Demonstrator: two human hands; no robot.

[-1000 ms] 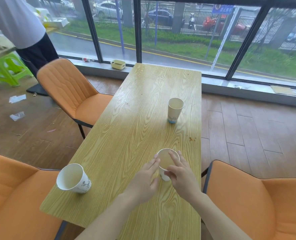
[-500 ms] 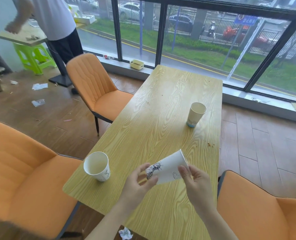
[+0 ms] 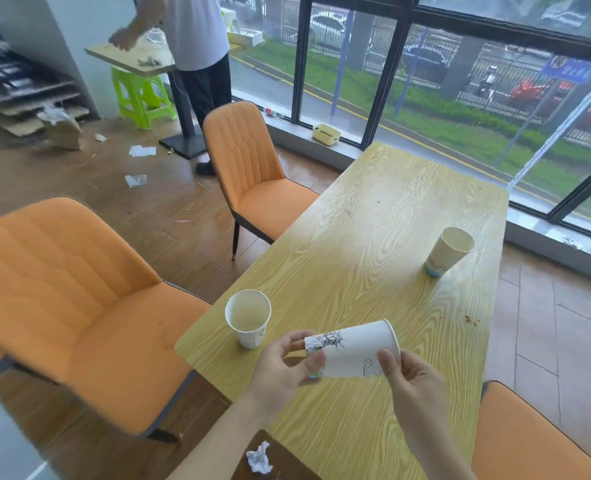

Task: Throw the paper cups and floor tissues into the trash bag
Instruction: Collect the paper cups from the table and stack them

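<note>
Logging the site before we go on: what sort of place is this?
Probably a small cafe or eatery: a long yellow wood-grain table bearing used white paper cups, padded orange chairs, and street-facing floor-to-ceiling windows.

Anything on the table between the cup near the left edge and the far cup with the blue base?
Nothing: in the head view only bare table runs between the near cup and the far cup.

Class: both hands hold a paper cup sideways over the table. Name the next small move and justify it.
Probably nest the held cup into the near upright cup: it stands close to the left hand, and no trash bag is in view.
</note>
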